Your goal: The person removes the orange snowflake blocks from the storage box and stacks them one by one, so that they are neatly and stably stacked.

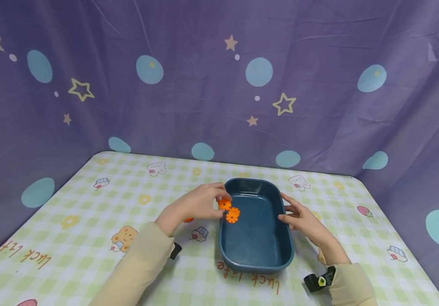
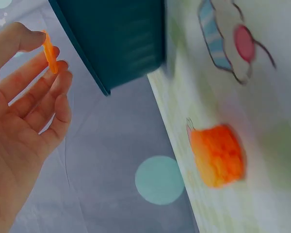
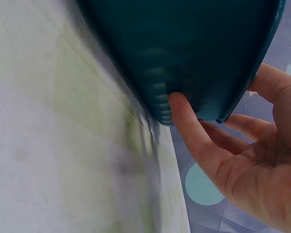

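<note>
My left hand (image 1: 203,201) is over the left rim of a dark teal tray (image 1: 257,265). Thumb and fingertips pinch a thin orange flower-shaped disc (image 2: 49,53), seen edge-on in the left wrist view. Beside those fingertips, more orange flower-shaped discs (image 1: 232,217) show against the tray's inside left edge; whether they touch the held one I cannot tell. My right hand (image 1: 304,221) holds the tray's right side, its thumb over the rim and its other fingers along the outer wall. In the right wrist view one finger (image 3: 194,126) lies against that wall.
On the tablecloth left of the tray lies a blurred orange piece (image 2: 219,155), mostly hidden under my left hand in the head view. The checked tablecloth (image 1: 70,255) covers the table. A purple curtain (image 1: 204,85) hangs behind its far edge.
</note>
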A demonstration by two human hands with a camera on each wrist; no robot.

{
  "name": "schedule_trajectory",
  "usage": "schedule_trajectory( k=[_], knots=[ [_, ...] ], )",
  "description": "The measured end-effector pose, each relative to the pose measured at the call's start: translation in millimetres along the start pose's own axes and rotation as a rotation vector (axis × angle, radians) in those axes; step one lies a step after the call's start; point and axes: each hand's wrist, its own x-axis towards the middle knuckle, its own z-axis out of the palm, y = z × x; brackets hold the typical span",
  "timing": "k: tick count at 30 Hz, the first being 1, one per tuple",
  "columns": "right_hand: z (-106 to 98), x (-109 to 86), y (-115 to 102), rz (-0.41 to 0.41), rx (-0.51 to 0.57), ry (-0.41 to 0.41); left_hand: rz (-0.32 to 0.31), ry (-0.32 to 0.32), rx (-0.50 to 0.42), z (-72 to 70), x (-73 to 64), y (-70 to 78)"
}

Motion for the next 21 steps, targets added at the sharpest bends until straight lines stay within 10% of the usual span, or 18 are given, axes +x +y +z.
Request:
schedule_trajectory(
  k=[21],
  knots=[
    [1.5,0.0,2.4,-0.009,0.001,0.001,-0.066,0.04,0.052,-9.9,-39.2,-43.4]
  ],
)
